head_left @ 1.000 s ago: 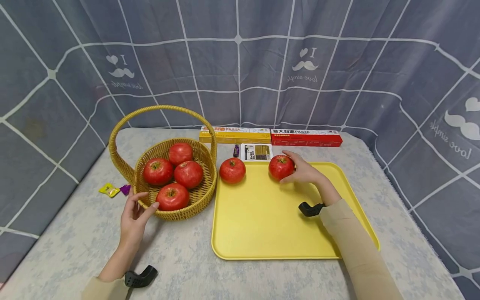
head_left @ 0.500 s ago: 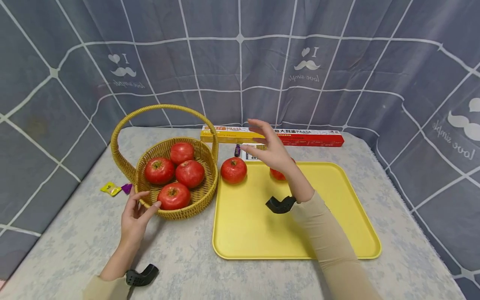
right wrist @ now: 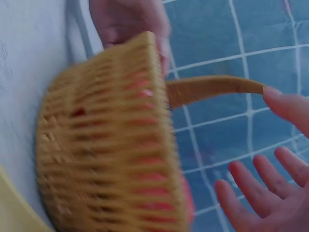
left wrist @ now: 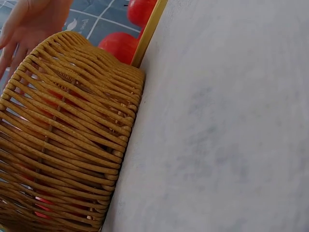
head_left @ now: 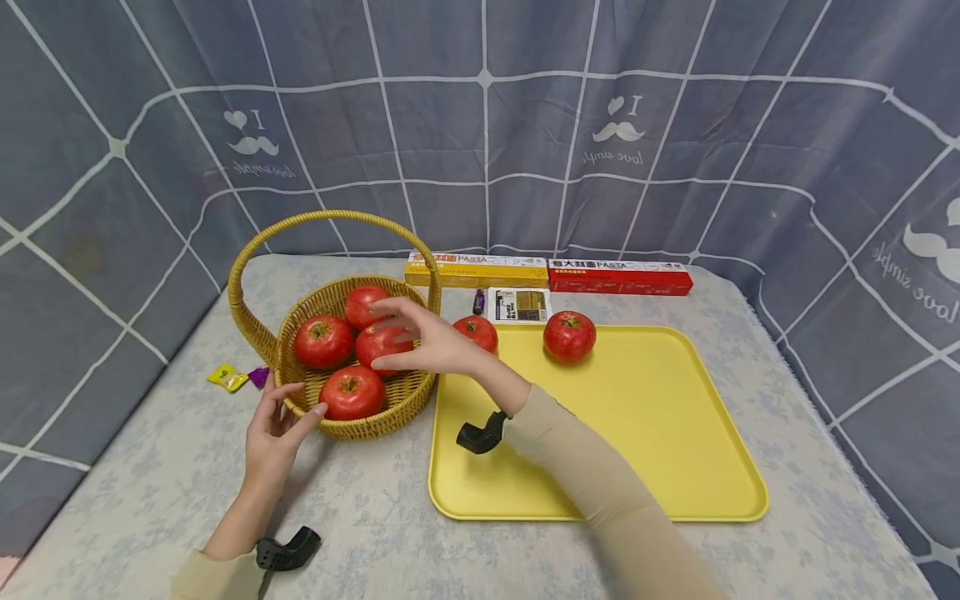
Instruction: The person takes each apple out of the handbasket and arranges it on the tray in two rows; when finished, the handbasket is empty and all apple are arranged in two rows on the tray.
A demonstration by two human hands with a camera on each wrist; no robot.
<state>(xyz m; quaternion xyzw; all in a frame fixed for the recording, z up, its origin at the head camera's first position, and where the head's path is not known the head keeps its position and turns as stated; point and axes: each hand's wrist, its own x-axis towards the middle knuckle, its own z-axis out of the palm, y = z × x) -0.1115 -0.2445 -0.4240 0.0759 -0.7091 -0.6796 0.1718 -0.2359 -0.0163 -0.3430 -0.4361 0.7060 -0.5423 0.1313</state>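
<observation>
Basket: a round wicker basket (head_left: 416, 402), standing upright on a pale patterned worktop (head_left: 375, 525), its tall handle (head_left: 337, 215) arching overhead.
Apples in the basket: four, red and shiny; the front apple (head_left: 352, 393) sits by the near rim, the left apple (head_left: 324, 342) behind it, the back apple (head_left: 366, 307) at the far side, and the middle apple (head_left: 380, 343) partly covered by a hand.
Left hand: at the basket's near left rim; the left hand (head_left: 273, 433) grips it, fingers bent over the edge, thumb close to the front apple.
Right hand: over the basket's right side; the right hand (head_left: 423, 337) has its fingers spread wide and grips nothing. Whether it touches the middle apple, I cannot tell.
Tray: a yellow tray (head_left: 675, 417) lies just right of the basket, bearing a near apple (head_left: 478, 332) beside the basket and a far apple (head_left: 570, 337) farther from it.
Behind and right of the basket: a yellow pasta box (head_left: 476, 272), a red pasta box (head_left: 620, 278) and a flat packet (head_left: 519, 306).
Left of the basket: a yellow wrapped sweet (head_left: 227, 377).
</observation>
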